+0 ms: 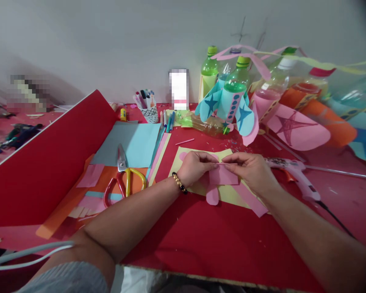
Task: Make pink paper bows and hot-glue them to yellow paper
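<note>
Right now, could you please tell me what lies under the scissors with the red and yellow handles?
The scissors rest on orange paper, their blades on a pale blue sheet. The stretch directly beneath them is covered, so anything else there cannot be seen.

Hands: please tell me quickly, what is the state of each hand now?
Left hand: closed, pinching the pink paper at its top edge.
Right hand: closed, pinching the same edge.
</note>
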The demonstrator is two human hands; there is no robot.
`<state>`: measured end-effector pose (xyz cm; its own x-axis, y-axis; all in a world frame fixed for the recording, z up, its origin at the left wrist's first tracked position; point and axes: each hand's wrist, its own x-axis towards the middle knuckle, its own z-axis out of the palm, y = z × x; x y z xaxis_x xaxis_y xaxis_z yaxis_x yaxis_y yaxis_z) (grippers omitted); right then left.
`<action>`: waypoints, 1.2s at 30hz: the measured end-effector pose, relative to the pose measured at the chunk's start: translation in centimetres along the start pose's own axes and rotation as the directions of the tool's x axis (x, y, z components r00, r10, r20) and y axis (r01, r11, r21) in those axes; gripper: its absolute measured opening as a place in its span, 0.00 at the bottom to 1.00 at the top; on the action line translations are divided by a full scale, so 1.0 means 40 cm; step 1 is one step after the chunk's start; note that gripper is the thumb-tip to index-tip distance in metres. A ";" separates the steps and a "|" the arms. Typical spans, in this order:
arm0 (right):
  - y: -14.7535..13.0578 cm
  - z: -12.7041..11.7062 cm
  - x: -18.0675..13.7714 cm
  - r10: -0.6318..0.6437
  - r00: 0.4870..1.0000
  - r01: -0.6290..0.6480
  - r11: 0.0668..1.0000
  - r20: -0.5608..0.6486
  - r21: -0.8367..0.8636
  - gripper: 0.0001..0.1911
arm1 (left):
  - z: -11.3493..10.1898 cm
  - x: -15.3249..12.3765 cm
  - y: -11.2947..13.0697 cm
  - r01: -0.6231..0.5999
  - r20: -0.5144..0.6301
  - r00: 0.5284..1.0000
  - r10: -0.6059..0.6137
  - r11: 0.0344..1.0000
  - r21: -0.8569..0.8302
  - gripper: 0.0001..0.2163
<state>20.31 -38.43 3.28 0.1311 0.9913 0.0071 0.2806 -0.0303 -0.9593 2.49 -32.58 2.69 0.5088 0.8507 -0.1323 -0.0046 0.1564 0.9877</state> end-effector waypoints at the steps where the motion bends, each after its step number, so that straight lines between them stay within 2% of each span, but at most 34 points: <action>1: 0.003 0.000 0.002 0.011 1.000 -0.011 1.000 -0.002 0.007 0.12 | -0.001 0.001 -0.001 -0.003 -0.005 1.000 0.003 1.000 -0.005 0.07; 10: 0.014 -0.001 0.006 0.093 0.995 -0.096 0.991 0.037 0.092 0.13 | -0.003 0.004 -0.003 -0.023 -0.035 0.999 0.024 1.000 0.008 0.06; 18: 0.009 0.000 0.011 0.061 0.998 -0.059 0.980 -0.003 0.188 0.08 | 0.004 -0.001 0.009 -0.031 -0.039 0.999 0.027 0.992 -0.122 0.09; 26: 0.014 0.002 0.011 0.005 0.999 0.000 0.989 -0.031 0.151 0.06 | 0.006 -0.004 0.021 0.048 -0.038 0.998 -0.058 0.976 -0.212 0.09; 30: 0.011 0.000 0.009 -0.014 1.000 0.017 0.992 -0.027 0.123 0.06 | 0.003 -0.002 0.019 0.056 -0.044 0.997 -0.065 0.983 -0.173 0.09; 36: 0.013 -0.004 0.010 0.045 0.999 -0.045 0.989 0.009 0.140 0.09 | -0.003 0.000 0.010 -0.059 -0.067 0.996 0.061 0.998 0.034 0.06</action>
<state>20.65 -38.09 2.84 0.1354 0.9901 -0.0381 0.1390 -0.0570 -0.9887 2.39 -32.45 3.08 0.4490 0.8902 -0.0770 -0.0052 0.0888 0.9960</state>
